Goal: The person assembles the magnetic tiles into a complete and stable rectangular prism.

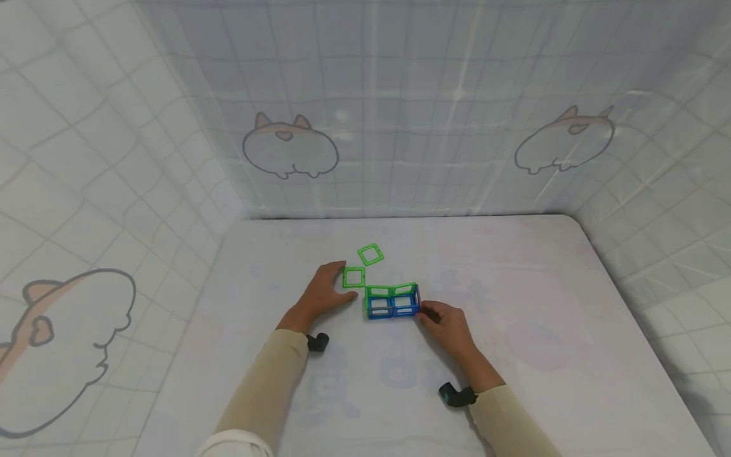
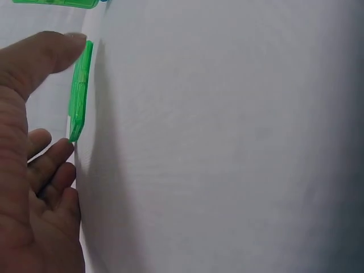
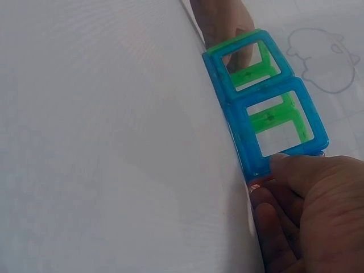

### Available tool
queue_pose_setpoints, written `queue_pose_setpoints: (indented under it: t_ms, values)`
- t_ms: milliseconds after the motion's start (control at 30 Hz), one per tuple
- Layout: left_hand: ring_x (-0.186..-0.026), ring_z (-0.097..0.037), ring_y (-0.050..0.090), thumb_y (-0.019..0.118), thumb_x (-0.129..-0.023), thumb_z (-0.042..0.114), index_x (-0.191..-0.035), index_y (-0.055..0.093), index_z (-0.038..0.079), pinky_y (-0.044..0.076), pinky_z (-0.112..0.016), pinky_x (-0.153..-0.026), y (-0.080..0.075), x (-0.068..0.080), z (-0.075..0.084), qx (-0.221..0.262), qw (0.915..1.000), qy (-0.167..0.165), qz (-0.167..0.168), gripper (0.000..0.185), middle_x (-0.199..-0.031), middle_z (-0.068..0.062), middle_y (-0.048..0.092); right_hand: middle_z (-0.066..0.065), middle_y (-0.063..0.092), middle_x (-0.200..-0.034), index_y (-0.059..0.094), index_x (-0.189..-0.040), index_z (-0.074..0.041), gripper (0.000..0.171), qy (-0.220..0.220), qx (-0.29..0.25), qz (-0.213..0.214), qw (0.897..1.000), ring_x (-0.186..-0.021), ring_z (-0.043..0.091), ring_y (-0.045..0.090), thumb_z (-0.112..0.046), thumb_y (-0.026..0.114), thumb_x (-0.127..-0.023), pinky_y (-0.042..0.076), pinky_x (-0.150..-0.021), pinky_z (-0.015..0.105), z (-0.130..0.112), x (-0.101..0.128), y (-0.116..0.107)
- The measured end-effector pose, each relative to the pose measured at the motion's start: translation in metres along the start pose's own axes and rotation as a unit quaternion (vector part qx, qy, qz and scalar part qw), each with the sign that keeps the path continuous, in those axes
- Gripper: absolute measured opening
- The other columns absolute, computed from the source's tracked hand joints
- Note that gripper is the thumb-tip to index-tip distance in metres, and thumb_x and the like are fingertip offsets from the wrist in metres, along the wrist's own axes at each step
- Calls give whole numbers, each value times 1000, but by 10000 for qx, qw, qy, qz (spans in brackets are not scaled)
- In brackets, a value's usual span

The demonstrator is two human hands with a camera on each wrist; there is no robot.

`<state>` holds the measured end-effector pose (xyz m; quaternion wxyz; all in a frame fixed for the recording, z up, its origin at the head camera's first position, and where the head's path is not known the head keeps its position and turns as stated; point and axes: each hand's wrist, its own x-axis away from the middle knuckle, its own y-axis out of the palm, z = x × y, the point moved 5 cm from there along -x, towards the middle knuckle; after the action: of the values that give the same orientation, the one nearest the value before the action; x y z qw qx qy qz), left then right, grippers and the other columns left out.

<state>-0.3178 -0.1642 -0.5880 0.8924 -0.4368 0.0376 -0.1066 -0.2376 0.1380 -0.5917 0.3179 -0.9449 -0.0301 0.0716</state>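
Observation:
A small structure of magnetic tiles stands on the table, with blue square frames in front and green ones behind. At its right end my right hand pinches the lower corner, the thumb on the blue frame; a reddish edge shows by the fingertips. To the left, my left hand spreads thumb and fingers about a loose green square tile. In the left wrist view that tile appears edge-on between thumb and fingertips. Contact is hard to tell.
Another green square tile lies flat and turned at an angle, behind the first. A white cloth covers the table. Patterned sheets hang behind it and at both sides.

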Motion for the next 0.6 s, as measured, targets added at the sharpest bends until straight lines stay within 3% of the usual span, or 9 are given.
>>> queue_pose_setpoints:
  t_ms: [167,600]
  values:
    - [-146,-29,32,78,-83,42,-151,41,10,26,-46,-121,0,-2,1,21,10000,-22,-35,84,-154,-11,40,6,74,-113,72,-118,-7,30,48,25,-25,10000,-108,22,68,-17,75,-90,56,-93,43,0,0,-1]
    - [-131,-28,48,80,-83,40,-136,59,9,36,-44,-115,4,-5,10,-374,9982,468,-78,64,-136,-10,57,5,74,-111,73,-117,-7,29,28,-103,-40,9999,-106,21,69,-17,75,-90,57,-92,42,4,-2,0]
